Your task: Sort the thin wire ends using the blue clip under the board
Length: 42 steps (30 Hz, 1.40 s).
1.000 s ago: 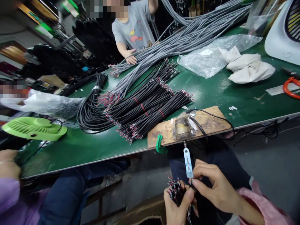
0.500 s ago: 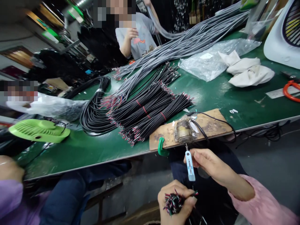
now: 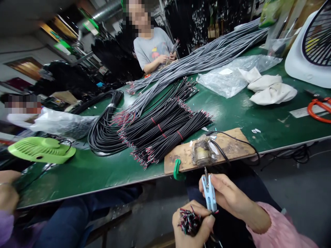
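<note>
My left hand (image 3: pixel 191 228) is closed round a bunch of black cables (image 3: pixel 189 220) whose red and white stripped wire ends stick up, low in the view below the table edge. My right hand (image 3: pixel 227 194) grips a light blue clip-like tool (image 3: pixel 209 192) that hangs from a wrapped device (image 3: pixel 202 152) on a wooden board (image 3: pixel 227 142). One wire from the bunch reaches the tool's lower end. Tied bundles of black cables (image 3: pixel 165 127) lie on the green table (image 3: pixel 98 168) just beyond the board.
A long heap of grey cables (image 3: pixel 207 58), a black cable coil (image 3: pixel 103 124), plastic bags (image 3: pixel 227 74), white cloths (image 3: pixel 270 89), orange scissors (image 3: pixel 318 108), a white fan (image 3: pixel 309 48) and a green fan (image 3: pixel 41 150) are on the table. One person works opposite; another sits at left.
My right hand has moved from the cable bunch up to the blue tool and gripped it. The left hand keeps the bunch. The person opposite now handles cables with both hands.
</note>
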{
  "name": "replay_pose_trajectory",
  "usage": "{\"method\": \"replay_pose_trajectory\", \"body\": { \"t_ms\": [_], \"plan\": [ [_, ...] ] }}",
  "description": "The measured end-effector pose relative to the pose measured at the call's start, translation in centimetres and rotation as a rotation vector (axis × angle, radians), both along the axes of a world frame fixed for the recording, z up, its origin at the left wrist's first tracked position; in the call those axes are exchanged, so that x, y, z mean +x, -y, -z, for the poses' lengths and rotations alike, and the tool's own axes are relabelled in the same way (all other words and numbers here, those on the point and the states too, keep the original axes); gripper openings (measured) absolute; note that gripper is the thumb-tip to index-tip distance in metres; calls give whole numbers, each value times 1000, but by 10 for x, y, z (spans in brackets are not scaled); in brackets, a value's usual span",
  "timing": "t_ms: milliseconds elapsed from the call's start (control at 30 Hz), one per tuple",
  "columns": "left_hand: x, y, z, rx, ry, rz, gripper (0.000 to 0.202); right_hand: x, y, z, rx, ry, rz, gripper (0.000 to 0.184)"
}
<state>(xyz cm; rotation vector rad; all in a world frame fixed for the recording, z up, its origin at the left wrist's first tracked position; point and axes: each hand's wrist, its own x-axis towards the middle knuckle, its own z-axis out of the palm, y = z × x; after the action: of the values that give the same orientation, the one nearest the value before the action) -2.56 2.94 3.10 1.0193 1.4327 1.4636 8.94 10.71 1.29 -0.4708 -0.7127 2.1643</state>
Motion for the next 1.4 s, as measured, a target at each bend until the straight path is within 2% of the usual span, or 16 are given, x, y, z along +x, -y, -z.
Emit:
{"method": "replay_pose_trajectory", "body": {
  "t_ms": [133,267,367,433,500,600,700,767,867,967,1033,1133,1233,1400],
  "plan": [
    [-1,2,8,-20,23,13,25,1,1,4,-76,-107,-94,50],
    [-2,5,13,-33,15,-2,26,6,2,17,-160,-115,-63,49],
    [-3,7,12,-45,21,-4,26,15,4,29,-149,-94,-70,49],
    [-3,10,13,-66,24,1,29,23,6,35,-88,-11,-30,45],
    [-2,14,15,-110,46,-2,33,29,9,37,23,161,23,34],
    [1,22,21,-229,84,-41,39,34,15,33,209,422,72,23],
    [3,28,24,-351,72,-92,42,34,20,21,432,532,94,21],
    [5,30,24,-367,11,-146,38,33,21,9,582,545,88,20],
    [8,30,22,-360,-70,-207,34,34,20,-6,711,571,26,15],
    [9,29,23,-340,-59,-211,37,36,21,-12,774,630,-21,14],
    [7,28,24,-316,-60,-216,37,35,24,-10,782,644,21,19],
    [3,28,27,-303,-53,-184,30,33,27,0,708,605,123,28],
    [0,32,32,-276,31,-109,32,32,28,7,640,541,156,35],
    [3,38,36,-295,159,-115,34,37,26,5,750,526,154,19]
  ]
}}
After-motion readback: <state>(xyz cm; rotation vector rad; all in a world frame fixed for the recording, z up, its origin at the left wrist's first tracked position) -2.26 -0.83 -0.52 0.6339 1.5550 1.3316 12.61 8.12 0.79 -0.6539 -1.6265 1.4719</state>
